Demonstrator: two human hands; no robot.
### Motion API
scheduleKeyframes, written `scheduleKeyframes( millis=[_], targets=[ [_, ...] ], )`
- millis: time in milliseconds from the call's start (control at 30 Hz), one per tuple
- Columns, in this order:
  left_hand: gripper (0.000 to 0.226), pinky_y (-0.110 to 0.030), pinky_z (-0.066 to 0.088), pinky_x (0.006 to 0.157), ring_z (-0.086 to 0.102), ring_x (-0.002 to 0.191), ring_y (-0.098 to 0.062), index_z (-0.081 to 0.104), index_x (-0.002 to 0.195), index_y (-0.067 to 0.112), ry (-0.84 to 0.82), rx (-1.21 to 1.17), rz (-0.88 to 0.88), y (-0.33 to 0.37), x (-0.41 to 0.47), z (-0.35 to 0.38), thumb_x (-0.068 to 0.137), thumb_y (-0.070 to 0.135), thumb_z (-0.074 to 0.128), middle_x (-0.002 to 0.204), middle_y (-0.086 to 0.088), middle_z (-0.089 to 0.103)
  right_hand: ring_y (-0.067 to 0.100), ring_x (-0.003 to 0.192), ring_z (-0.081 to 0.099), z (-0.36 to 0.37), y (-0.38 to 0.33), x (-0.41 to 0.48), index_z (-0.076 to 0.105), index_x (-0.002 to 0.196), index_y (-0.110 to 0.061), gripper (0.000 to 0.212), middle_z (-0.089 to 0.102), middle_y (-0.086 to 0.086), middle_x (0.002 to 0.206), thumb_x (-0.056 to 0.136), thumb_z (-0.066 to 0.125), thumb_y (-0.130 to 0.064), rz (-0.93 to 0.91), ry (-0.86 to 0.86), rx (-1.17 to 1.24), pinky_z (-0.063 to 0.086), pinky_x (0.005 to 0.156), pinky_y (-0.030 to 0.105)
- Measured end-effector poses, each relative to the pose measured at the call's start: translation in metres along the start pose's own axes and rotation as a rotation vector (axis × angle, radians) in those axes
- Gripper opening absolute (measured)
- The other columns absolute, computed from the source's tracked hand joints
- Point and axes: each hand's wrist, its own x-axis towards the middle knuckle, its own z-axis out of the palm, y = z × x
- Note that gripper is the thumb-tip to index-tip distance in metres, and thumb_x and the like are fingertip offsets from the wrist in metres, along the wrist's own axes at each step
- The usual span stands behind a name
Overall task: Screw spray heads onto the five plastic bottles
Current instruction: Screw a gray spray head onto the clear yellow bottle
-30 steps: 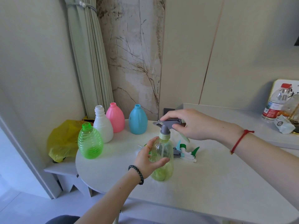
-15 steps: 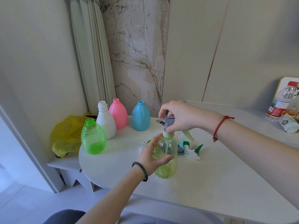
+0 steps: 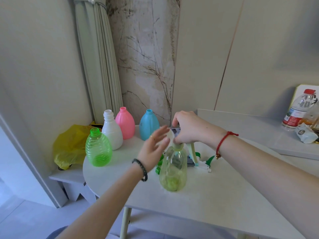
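Item: yellow-green bottle (image 3: 173, 171), translucent, standing near the middle of the worktop (image 3: 224, 195), with a grey spray head (image 3: 175, 131) seated on its neck. Right hand (image 3: 188, 128): curled over the head from above and gripping it. Left hand (image 3: 153, 145): just left of the neck, fingers straight and spread, holding nothing. It is blurred, so we cannot tell whether its fingertips brush the head. We judge the step in hand to be tightening this first head. To do it well, we would wrap the left hand round the bottle's body to stop it spinning or tipping. We would then turn at the pale collar (image 3: 178, 146) rather than the nozzle, keeping the head square to the neck so the thread does not cross, and stop once it is snug. Awaiting heads, necks open: green ribbed bottle (image 3: 98, 149) at near left, white bottle (image 3: 111, 133) touching or just behind it, pink bottle (image 3: 125, 124) beside that, and blue bottle (image 3: 149, 125) further right. Stock: loose spray heads (image 3: 202, 163) lying just behind the bottle in hand, their count unclear. Other: yellow plastic bag (image 3: 69, 145), lower left, off the worktop.
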Motion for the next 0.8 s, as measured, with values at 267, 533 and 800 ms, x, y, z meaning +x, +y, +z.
scheduleKeyframes(
  millis=[267,533,800],
  targets=[
    [0.015,-0.022,0.054,0.076,0.065,0.069,-0.001,0.066,0.081,0.022,0.025,-0.1,-0.083,0.02,0.034,-0.005,0.082,0.009,0.058,0.064,0.016,0.07,0.024,0.073,0.057,0.002,0.01,-0.007,0.063,0.084,-0.003,0.018,0.066,0.011,0.08,0.078,0.061,-0.02,0.006,0.135,0.243,0.041,0.058,0.025],
    [0.017,-0.011,0.052,0.065,0.065,0.065,0.003,0.067,0.08,0.019,0.052,-0.108,-0.06,0.023,0.034,-0.007,0.081,0.005,0.058,0.061,0.02,0.069,0.019,0.089,0.062,0.016,0.056,-0.02,0.063,0.111,-0.014,0.031,0.068,0.013,0.104,0.093,0.037,-0.01,0.102,-0.12,1.301,0.053,0.079,0.036],
    [0.016,-0.014,0.052,0.074,0.063,0.074,0.007,0.067,0.092,0.015,-0.044,0.053,-0.068,0.044,0.034,-0.011,0.087,0.017,0.052,0.083,0.01,0.067,-0.007,0.076,0.064,0.079,0.047,-0.02,0.065,0.088,-0.025,0.029,0.068,-0.01,0.087,0.078,0.064,0.002,-0.134,0.257,1.138,0.047,0.07,0.008]
  ],
)
